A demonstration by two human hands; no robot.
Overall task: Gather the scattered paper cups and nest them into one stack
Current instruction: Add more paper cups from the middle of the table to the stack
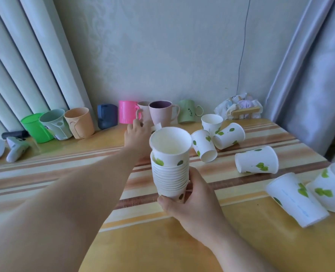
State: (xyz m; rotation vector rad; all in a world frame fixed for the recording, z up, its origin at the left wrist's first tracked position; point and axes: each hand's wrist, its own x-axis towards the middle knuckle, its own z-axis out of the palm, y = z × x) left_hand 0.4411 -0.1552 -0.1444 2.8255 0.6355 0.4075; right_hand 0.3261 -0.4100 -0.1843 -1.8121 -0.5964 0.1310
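I see the right hand wrapped around the lower part of the stack of nested paper cups, thumb across the front, fingers curled behind; the stack is upright, lifted above the striped table. The left arm is extended forward across the table, left hand palm down near the mug row, just before the pink mug. I cannot tell whether its fingers are closed on anything; the stack hides them. Loose cups lie to the right: one upright cup, tipped cups beside it, others nearer.
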